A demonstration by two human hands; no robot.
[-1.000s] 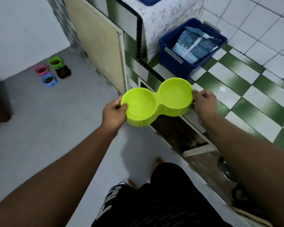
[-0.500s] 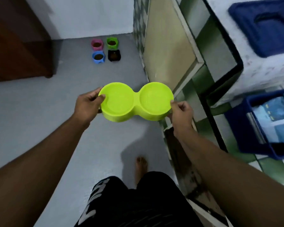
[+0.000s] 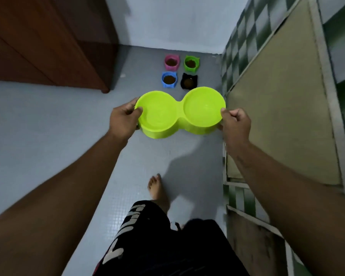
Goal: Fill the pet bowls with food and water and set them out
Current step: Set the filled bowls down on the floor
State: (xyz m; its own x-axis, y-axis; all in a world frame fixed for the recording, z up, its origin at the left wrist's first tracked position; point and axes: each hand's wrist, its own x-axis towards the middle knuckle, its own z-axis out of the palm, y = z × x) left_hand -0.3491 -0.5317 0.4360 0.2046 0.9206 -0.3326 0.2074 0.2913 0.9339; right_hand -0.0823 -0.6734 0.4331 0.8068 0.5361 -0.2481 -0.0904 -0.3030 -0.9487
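Two hands: my left hand point(image 3: 124, 120) grips the left end of the lime double bowl point(image 3: 180, 112), thumb over the rim and fingers curled below. My right hand point(image 3: 235, 124) clamps the right end, fingers clenched against the wall.
Double bowl position: it is held in the air, roughly level, above the grey floor point(image 3: 48, 126), with one bare foot point(image 3: 157, 188) below it in view.
Contents: I see no kibble in either well. There is a faint glint in the right well, and I cannot tell if it is water.
Four small bowls: pink bowl point(image 3: 172, 62), green bowl point(image 3: 191, 63), blue bowl point(image 3: 169, 79) and black bowl point(image 3: 188, 81) sit in a two-by-two square on the floor ahead, near the far wall. Each holds brown food.
Step in hand: I judge this to be the carry-out of the double bowl toward the feeding spot. The food bowls look done.
Next move: walk forward and lower the double bowl with both ends level. Set it on bare floor just short of the blue and black bowls, then open both hands.
Edges: the wooden cabinet point(image 3: 48, 46) corner stands on the left. The checked tile counter base point(image 3: 230, 62) and its beige panel point(image 3: 277, 106) run close along the right, just beside my right hand.
Open room: there is a clear floor strip between the cabinet and the counter base, with more room on the left.
Risk: tilting may spill any liquid, and the far rim could nudge the black bowl.
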